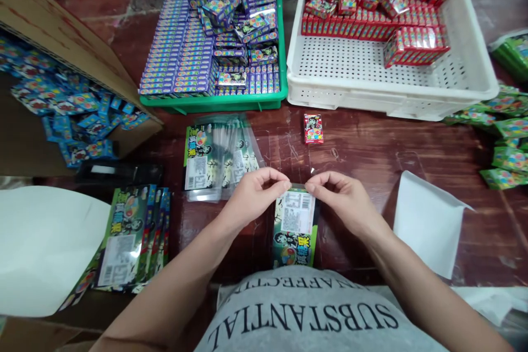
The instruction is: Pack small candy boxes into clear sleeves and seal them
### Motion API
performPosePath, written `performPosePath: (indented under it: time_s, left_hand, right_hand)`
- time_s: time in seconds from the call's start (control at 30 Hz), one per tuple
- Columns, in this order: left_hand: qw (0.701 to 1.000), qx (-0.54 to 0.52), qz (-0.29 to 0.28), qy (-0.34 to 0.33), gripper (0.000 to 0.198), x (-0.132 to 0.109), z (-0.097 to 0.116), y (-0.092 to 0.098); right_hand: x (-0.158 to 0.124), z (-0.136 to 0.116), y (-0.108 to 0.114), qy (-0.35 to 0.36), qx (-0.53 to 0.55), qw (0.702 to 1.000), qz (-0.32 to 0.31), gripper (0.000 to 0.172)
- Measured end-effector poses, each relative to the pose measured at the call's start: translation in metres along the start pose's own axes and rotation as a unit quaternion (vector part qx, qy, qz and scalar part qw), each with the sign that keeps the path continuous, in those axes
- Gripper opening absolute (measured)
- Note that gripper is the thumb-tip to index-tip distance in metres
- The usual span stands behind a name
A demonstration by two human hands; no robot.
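A green printed packet (295,231) with a white label lies in front of my body, its label end away from me. My left hand (268,190) pinches the left corner of its far edge between thumb and forefinger. At the right corner of the same edge, my right hand (334,192) pinches likewise. Just beyond my hands a small red box (313,128) lies alone on the dark wooden table (358,146). Left of my left hand is a fanned pile of clear sleeves with green cards (204,159).
Behind stand a green crate (214,103) of purple boxes and a white crate (388,96) with red boxes. A cardboard box (78,38) with blue packets is at left, above stacked green packs (124,236). White paper (429,223) and green packets (509,159) are at right.
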State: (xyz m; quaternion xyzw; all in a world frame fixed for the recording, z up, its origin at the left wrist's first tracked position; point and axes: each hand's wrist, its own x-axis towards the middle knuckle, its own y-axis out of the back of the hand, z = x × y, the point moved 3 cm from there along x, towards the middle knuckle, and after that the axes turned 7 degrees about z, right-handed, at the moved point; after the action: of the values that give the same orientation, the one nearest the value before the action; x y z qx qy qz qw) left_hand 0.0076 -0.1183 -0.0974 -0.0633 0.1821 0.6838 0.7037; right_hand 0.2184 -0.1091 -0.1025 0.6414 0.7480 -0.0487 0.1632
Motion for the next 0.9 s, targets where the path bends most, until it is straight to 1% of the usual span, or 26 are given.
performPosePath:
  time_s: [0.1, 0.17, 0.23, 0.3, 0.37, 0.4, 0.43, 0.47, 0.5, 0.53, 0.57, 0.6, 0.63, 0.67, 0.7, 0.73, 0.8, 0.87, 0.9]
  left_hand:
    - [1.000, 0.009, -0.020, 0.015, 0.015, 0.001, 0.005, 0.003]
    - [0.999, 0.012, -0.046, 0.010, 0.018, -0.001, 0.004, 0.004]
    - [0.998, 0.007, -0.066, -0.007, 0.020, -0.003, 0.001, 0.004]
    - [0.997, 0.007, -0.070, -0.028, 0.017, -0.002, -0.002, 0.002]
    - [0.996, 0.023, -0.070, -0.044, 0.012, 0.002, -0.004, -0.001]
    - [0.996, 0.034, -0.073, -0.049, 0.010, 0.006, -0.004, -0.004]
    - [0.994, 0.045, -0.080, -0.052, 0.010, 0.010, -0.003, -0.008]
    - [0.993, 0.055, -0.092, -0.056, 0.011, 0.016, -0.001, -0.013]
    - [0.990, 0.061, -0.110, -0.061, 0.011, 0.021, 0.002, -0.021]
    - [0.986, 0.063, -0.135, -0.069, 0.012, 0.025, 0.006, -0.031]
    - [0.981, 0.061, -0.165, -0.081, 0.012, 0.029, 0.011, -0.044]
    - [0.973, 0.057, -0.199, -0.097, 0.011, 0.032, 0.018, -0.059]
    - [0.963, 0.056, -0.235, -0.118, 0.010, 0.034, 0.024, -0.077]
    - [0.951, 0.061, -0.269, -0.142, 0.008, 0.036, 0.031, -0.097]
    - [0.936, 0.075, -0.300, -0.168, 0.005, 0.037, 0.037, -0.117]
    - [0.919, 0.097, -0.329, -0.193, 0.003, 0.037, 0.042, -0.139]
    - [0.884, 0.148, -0.376, -0.234, 0.007, 0.037, 0.048, -0.178]
    - [0.860, 0.186, -0.401, -0.255, 0.011, 0.035, 0.048, -0.206]
    - [0.853, 0.200, -0.407, -0.258, 0.012, 0.034, 0.046, -0.215]
  right_hand:
    - [0.004, -0.004, 0.004, -0.022, 0.012, 0.999, -0.029, 0.022]
    - [0.003, -0.004, 0.006, -0.011, 0.002, 0.999, -0.053, 0.022]
    - [-0.002, -0.003, 0.007, 0.025, -0.007, 0.997, -0.069, 0.020]
    - [-0.009, -0.005, 0.010, 0.082, -0.025, 0.993, -0.078, 0.018]
    - [-0.014, -0.009, 0.023, 0.156, -0.073, 0.982, -0.073, 0.020]
    - [-0.016, -0.011, 0.036, 0.195, -0.109, 0.973, -0.052, 0.021]
    - [-0.016, -0.012, 0.057, 0.230, -0.148, 0.962, -0.009, 0.022]
    - [-0.016, -0.011, 0.083, 0.253, -0.186, 0.947, 0.060, 0.023]
    - [-0.017, -0.008, 0.115, 0.261, -0.221, 0.929, 0.143, 0.023]
    - [-0.019, -0.003, 0.150, 0.254, -0.252, 0.903, 0.239, 0.022]
    - [-0.022, 0.007, 0.184, 0.217, -0.281, 0.876, 0.326, 0.023]
    - [-0.024, 0.019, 0.213, 0.175, -0.310, 0.860, 0.366, 0.025]
    - [-0.025, 0.033, 0.235, 0.142, -0.343, 0.855, 0.363, 0.027]
    - [-0.025, 0.046, 0.250, 0.122, -0.376, 0.857, 0.332, 0.030]
    - [-0.026, 0.059, 0.258, 0.110, -0.399, 0.860, 0.299, 0.032]
    - [-0.027, 0.069, 0.260, 0.105, -0.416, 0.862, 0.270, 0.033]
    - [-0.030, 0.084, 0.254, 0.105, -0.426, 0.865, 0.244, 0.033]
    - [-0.034, 0.089, 0.246, 0.106, -0.425, 0.868, 0.235, 0.029]
    - [-0.036, 0.089, 0.243, 0.106, -0.419, 0.873, 0.227, 0.025]
